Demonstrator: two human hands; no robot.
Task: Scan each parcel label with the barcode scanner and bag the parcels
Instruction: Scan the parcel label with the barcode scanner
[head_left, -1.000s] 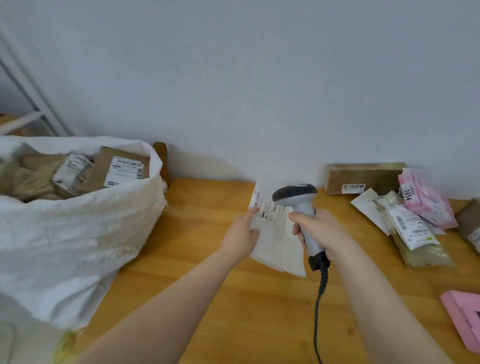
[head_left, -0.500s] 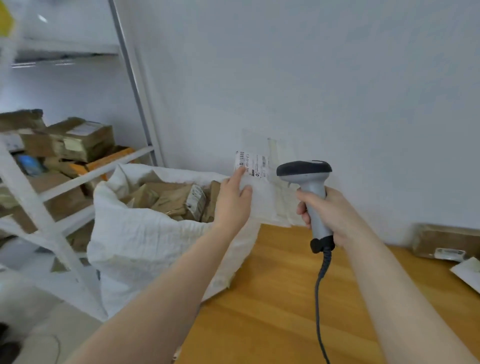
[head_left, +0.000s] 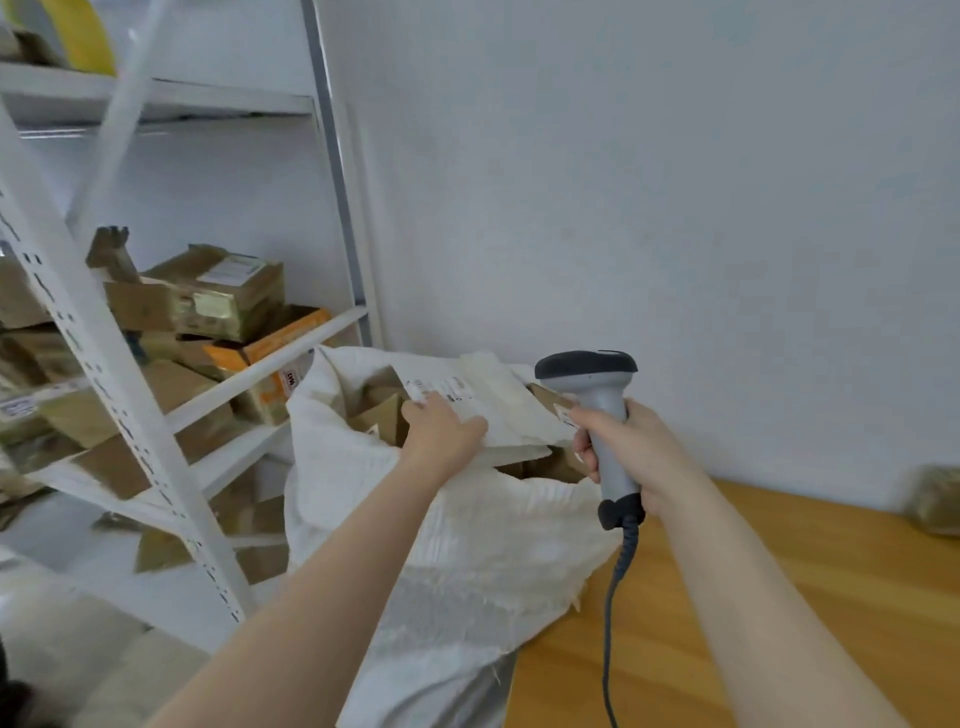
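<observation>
One flat white parcel (head_left: 498, 410) lies nearly level over the open mouth of the white sack (head_left: 467, 545), long axis left to right, label end toward the shelving (head_left: 130, 395). Left hand (head_left: 441, 431) grips its near edge. Right hand (head_left: 631, 449) is wrapped round the barcode scanner (head_left: 597, 395), handle upright, beside the sack. Sack contents: brown cardboard parcels (head_left: 379, 415).

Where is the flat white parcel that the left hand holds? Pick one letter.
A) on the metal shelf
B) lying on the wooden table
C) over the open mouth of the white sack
C: the left hand grips the flat white parcel above the open white sack; the right hand holds the barcode scanner.
</observation>
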